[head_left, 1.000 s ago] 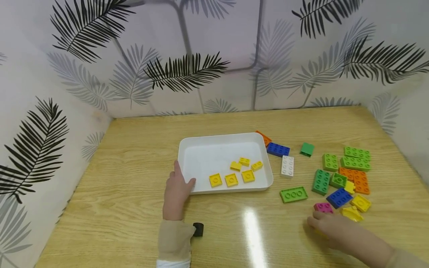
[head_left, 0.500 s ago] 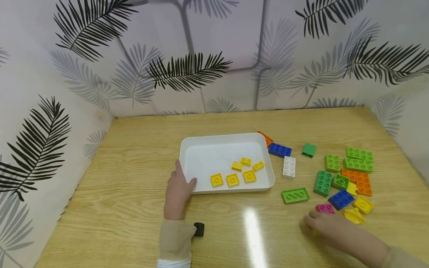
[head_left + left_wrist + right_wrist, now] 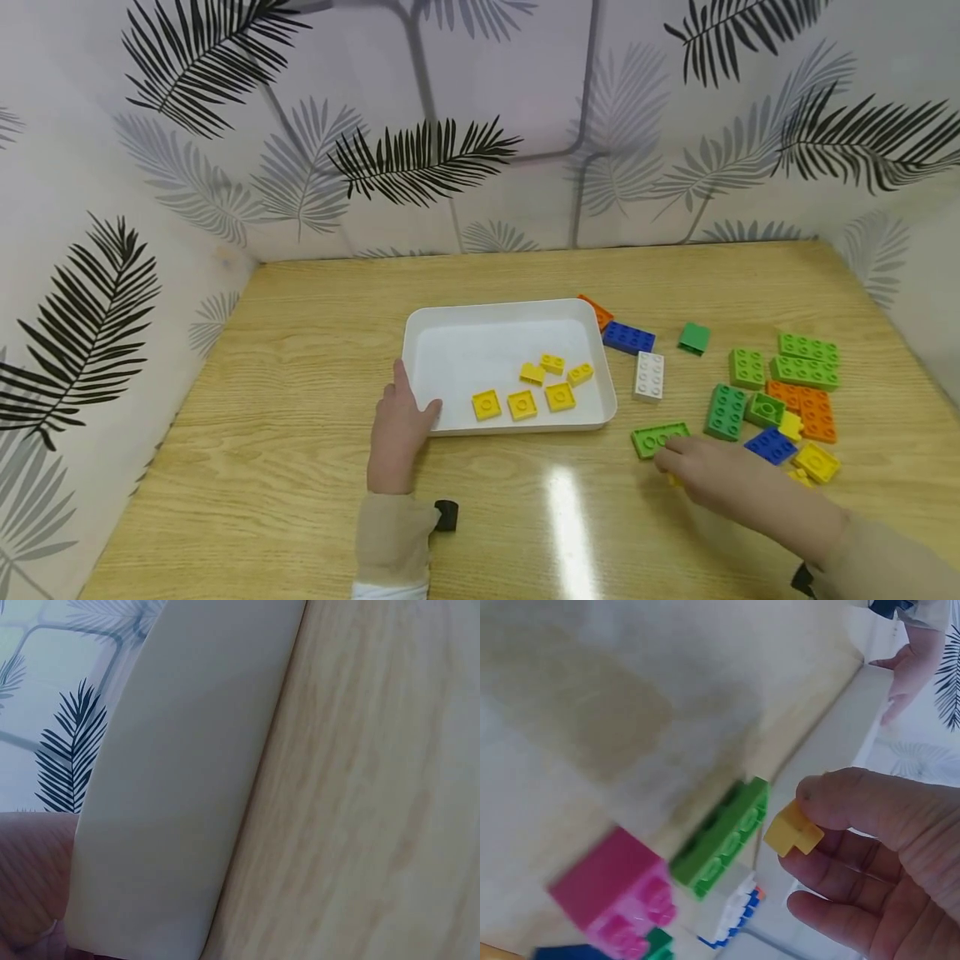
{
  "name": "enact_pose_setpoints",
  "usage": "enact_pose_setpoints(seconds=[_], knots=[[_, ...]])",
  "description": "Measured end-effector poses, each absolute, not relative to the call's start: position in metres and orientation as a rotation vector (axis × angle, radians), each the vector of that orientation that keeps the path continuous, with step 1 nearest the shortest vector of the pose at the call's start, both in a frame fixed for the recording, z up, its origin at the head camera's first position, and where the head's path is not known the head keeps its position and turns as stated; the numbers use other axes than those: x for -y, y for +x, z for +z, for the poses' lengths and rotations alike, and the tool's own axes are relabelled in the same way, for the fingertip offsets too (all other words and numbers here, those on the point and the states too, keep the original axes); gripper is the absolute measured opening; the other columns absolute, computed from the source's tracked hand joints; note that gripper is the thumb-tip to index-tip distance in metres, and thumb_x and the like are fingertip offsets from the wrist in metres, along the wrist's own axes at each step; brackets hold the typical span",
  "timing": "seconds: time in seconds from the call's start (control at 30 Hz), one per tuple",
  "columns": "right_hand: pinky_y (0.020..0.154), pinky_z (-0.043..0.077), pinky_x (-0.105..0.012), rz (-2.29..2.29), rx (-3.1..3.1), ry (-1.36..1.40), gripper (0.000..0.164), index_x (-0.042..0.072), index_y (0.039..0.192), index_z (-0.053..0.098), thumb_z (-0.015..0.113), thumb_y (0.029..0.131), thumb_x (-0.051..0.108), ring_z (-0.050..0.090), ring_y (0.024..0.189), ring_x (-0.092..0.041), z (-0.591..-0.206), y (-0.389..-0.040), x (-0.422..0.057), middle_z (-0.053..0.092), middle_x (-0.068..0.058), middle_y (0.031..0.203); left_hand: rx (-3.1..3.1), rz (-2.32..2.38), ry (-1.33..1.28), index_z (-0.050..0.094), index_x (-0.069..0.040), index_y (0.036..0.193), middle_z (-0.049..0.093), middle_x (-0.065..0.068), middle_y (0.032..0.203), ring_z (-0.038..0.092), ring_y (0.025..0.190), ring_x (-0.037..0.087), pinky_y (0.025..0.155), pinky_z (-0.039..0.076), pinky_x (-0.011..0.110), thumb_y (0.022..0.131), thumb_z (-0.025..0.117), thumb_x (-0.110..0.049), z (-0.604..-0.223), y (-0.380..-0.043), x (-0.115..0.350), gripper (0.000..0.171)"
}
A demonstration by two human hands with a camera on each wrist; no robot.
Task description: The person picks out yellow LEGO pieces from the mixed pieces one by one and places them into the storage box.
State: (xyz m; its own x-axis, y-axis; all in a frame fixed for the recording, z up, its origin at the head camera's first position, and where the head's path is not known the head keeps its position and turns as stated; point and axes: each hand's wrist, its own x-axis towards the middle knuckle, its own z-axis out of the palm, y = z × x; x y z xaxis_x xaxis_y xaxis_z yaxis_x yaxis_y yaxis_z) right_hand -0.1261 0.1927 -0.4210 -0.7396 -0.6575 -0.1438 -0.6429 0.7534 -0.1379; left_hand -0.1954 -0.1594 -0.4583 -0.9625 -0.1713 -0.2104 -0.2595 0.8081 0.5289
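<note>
My right hand point(image 3: 723, 479) pinches a small yellow toy brick point(image 3: 791, 829) between thumb and fingertips. In the head view the hand mostly hides this brick, close to the front edge of a lime green brick point(image 3: 649, 439). A pink brick point(image 3: 615, 889) shows in the right wrist view but is hidden by the hand in the head view. My left hand point(image 3: 397, 429) holds the near left corner of a white tray point(image 3: 465, 350), thumb over the front rim and index finger along the left side. Several yellow bricks point(image 3: 522, 405) lie inside the tray's right half.
Right of the tray, loose bricks spread over the wooden table point(image 3: 315, 350): a white one point(image 3: 648, 377), a blue one point(image 3: 628, 337), a dark green one point(image 3: 725, 412), and orange ones point(image 3: 817, 414). A patterned wall covering point(image 3: 517, 200) stands behind the table.
My right hand has lifted away from beside the pink brick and moved left and slightly forward, carrying the yellow brick. The left hand and the tray keep their places.
</note>
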Motion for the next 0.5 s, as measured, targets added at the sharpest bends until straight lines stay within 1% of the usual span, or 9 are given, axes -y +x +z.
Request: enact_pose_setpoints(seconds=[0.13,0.27,0.37,0.5], knots=[[0.054,0.046,-0.019,-0.115,-2.783,-1.067,0.020,0.012,0.090,0.059,0.064,0.072,0.005,0.047,0.063,-0.005,-0.412,-0.137,-0.183,0.056,0.003,0.078,-2.845,0.865,-0.341,0.004,-0.002,0.142,0.037,0.032,0.131,0.043,0.114,0.045,0.094,0.041,0.054,0.083,0.055,-0.029,-0.459,-0.195,0.160,0.082],[0.051,0.042,-0.018,-0.117,-2.812,-1.159,0.019,0.013,0.088,0.057,0.062,0.073,0.002,0.037,0.060,-0.002,-0.408,-0.146,-0.175,0.050,0.005,0.073,-2.839,0.884,-0.347,0.004,-0.003,0.142,0.036,0.031,0.132,0.042,0.115,0.045,0.095,0.040,0.054,0.083,0.055,-0.029,-0.458,-0.195,0.160,0.082],[0.051,0.041,-0.018,-0.115,-2.841,-1.252,0.019,0.013,0.087,0.056,0.063,0.073,0.004,0.037,0.061,-0.002,-0.406,-0.152,-0.171,0.049,0.005,0.073,-2.833,0.890,-0.352,0.004,-0.003,0.142,0.036,0.031,0.133,0.041,0.116,0.045,0.095,0.040,0.054,0.083,0.055,-0.029,-0.458,-0.195,0.160,0.082],[0.054,0.044,-0.017,-0.114,-2.862,-1.331,0.025,0.014,0.090,0.056,0.067,0.070,0.005,0.043,0.064,-0.003,-0.407,-0.158,-0.164,0.054,0.003,0.078,-2.843,0.888,-0.346,0.005,-0.003,0.142,0.037,0.031,0.132,0.042,0.115,0.046,0.094,0.041,0.055,0.083,0.055,-0.029,-0.457,-0.194,0.160,0.082]])
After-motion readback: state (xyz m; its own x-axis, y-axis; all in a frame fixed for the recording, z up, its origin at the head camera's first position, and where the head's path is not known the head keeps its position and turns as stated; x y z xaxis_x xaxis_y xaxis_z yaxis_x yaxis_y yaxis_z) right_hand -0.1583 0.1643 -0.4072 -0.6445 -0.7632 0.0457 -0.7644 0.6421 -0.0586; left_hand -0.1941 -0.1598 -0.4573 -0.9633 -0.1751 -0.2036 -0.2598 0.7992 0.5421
